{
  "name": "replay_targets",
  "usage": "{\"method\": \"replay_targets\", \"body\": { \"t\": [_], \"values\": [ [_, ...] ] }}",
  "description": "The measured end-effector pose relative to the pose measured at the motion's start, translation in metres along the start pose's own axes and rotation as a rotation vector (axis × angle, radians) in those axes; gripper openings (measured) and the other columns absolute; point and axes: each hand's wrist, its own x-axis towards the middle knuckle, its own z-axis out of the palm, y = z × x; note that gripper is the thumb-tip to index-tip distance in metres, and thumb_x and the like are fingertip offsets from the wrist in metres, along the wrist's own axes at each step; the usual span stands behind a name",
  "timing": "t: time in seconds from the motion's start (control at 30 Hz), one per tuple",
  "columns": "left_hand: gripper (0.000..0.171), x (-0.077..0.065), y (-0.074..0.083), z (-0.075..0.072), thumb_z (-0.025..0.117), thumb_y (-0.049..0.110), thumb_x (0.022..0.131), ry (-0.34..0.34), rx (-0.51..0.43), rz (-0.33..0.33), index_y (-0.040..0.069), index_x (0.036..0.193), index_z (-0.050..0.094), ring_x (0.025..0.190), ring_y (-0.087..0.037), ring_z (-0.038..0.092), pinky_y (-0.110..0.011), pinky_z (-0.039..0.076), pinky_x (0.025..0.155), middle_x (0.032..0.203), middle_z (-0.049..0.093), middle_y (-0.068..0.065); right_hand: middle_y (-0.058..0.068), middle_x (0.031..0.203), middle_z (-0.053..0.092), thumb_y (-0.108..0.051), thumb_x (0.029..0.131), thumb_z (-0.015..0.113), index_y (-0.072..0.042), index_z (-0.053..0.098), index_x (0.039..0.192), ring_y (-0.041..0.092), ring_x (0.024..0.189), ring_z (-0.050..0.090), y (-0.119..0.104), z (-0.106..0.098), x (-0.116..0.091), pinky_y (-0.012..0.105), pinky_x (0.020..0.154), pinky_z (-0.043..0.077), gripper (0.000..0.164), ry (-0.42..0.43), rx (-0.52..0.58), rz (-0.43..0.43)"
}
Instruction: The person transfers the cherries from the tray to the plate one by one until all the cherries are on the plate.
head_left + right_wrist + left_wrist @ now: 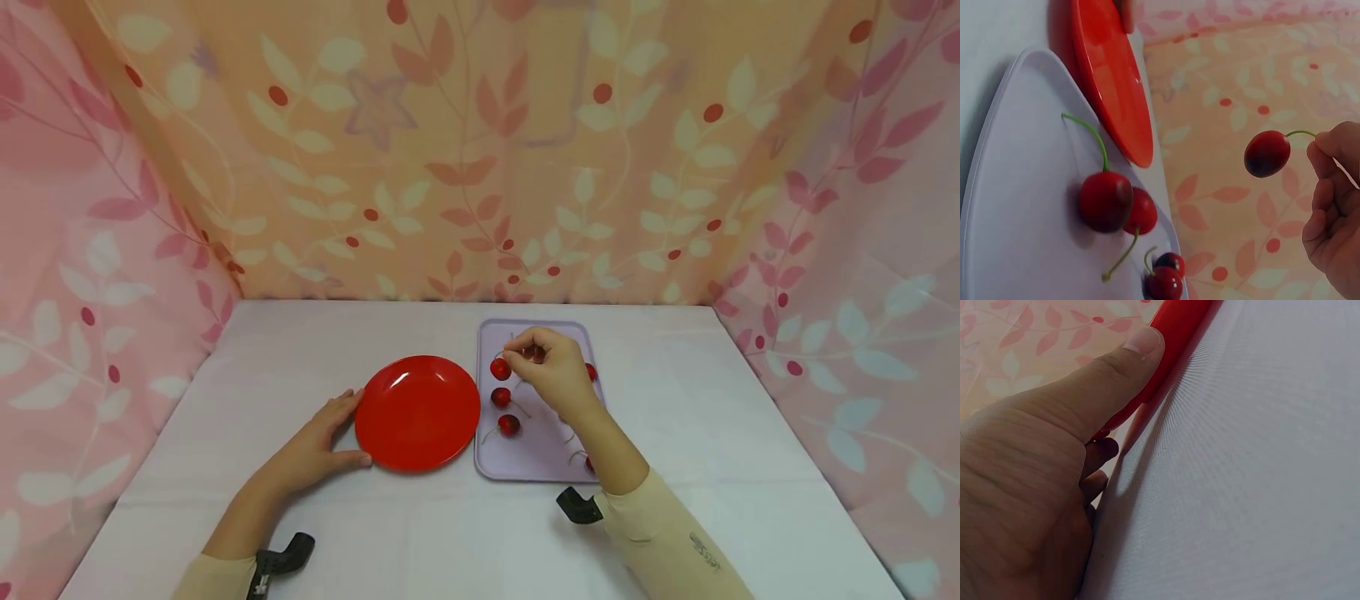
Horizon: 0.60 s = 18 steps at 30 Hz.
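Note:
My right hand (557,372) pinches a cherry (1267,154) by its green stem, above the lilac tray (517,462). The fruit hangs free of the fingertips, dark red with a blackish underside. Several more cherries (509,425) with stems lie on the tray; my right hand and forearm partly hide some of them in the head view. To the tray's left sits a round red plate (417,414) with a bare, glossy surface. My left hand (321,440) rests at the plate's left edge, fingers and thumb spread and touching its rim; the thumb (1119,365) lies extended.
A white cloth (420,533) covers the table. Floral curtains (465,150) stand along its back and both sides. The plate's right edge is right beside the tray's left edge. Each forearm wears a black camera mount (580,505) near the wrist.

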Motion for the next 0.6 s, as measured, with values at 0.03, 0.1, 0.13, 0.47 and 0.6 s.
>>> {"method": "replay_targets", "body": {
  "t": [0.03,0.1,0.13,0.47,0.6],
  "values": [
    [0.107,0.0,0.0,0.0,0.087,0.05,0.076,0.0,0.0,-0.007,0.024,0.163,0.031,0.153,-0.05,0.018,-0.074,0.029,0.111,0.168,0.028,-0.016,0.0,0.08,0.071,-0.017,0.088,0.081,-0.018,0.079,0.092,0.024,0.069,0.055,-0.001,0.004,0.002,0.022,0.056,0.046,0.004,-0.008,-0.001,0.005],
    [0.107,0.0,0.001,0.0,0.087,0.051,0.075,0.002,0.002,-0.02,0.026,0.163,0.031,0.153,-0.048,0.018,-0.073,0.031,0.111,0.168,0.028,-0.015,-0.003,0.082,0.071,-0.017,0.088,0.081,-0.018,0.078,0.091,0.023,0.071,0.055,-0.004,0.011,0.005,0.023,0.058,0.045,0.004,-0.023,-0.007,0.014],
    [0.107,-0.001,0.001,0.0,0.087,0.052,0.075,0.001,0.002,-0.024,0.026,0.163,0.031,0.153,-0.048,0.018,-0.073,0.031,0.111,0.168,0.027,-0.015,-0.003,0.081,0.07,-0.017,0.088,0.081,-0.018,0.078,0.091,0.024,0.071,0.055,-0.005,0.015,0.006,0.024,0.058,0.046,0.004,-0.034,-0.003,0.019],
    [0.106,-0.003,0.0,0.002,0.086,0.053,0.075,0.006,0.009,-0.014,0.026,0.162,0.032,0.153,-0.049,0.018,-0.074,0.027,0.113,0.168,0.027,-0.016,-0.004,0.08,0.071,-0.019,0.089,0.08,-0.018,0.077,0.092,0.022,0.073,0.055,-0.007,0.051,0.02,0.024,0.057,0.043,0.004,-0.126,0.031,0.036],
    [0.105,-0.002,0.0,0.0,0.086,0.052,0.076,0.016,0.017,0.011,0.024,0.162,0.032,0.153,-0.049,0.018,-0.073,0.024,0.115,0.167,0.029,-0.017,-0.004,0.079,0.071,-0.019,0.089,0.081,-0.02,0.077,0.091,0.023,0.073,0.055,-0.009,0.066,0.028,0.025,0.057,0.042,0.004,-0.165,0.023,0.016]
  ]
}}
